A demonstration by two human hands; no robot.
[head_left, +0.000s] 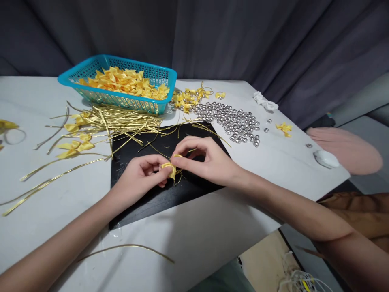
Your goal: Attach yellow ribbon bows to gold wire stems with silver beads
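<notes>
Over the black mat (130, 211), my two hands meet at a small yellow ribbon flower (173, 172). My left hand (144, 172) pinches the flower between thumb and fingers. Thumb and forefinger of my right hand (205, 158) are closed at its upper edge, on what looks like the end of a thin gold cord. Part of the flower is hidden behind the fingertips. Beyond my hands lies a heap of gold cords (124, 119), some reaching onto the mat.
A blue basket (118, 95) of yellow ribbon pieces stands at the back left. Many silver beads (237, 121) are spread right of it, near finished-looking yellow flowers (190, 97). A crumpled white tissue (265, 101) and a white object (326, 159) lie toward the right edge.
</notes>
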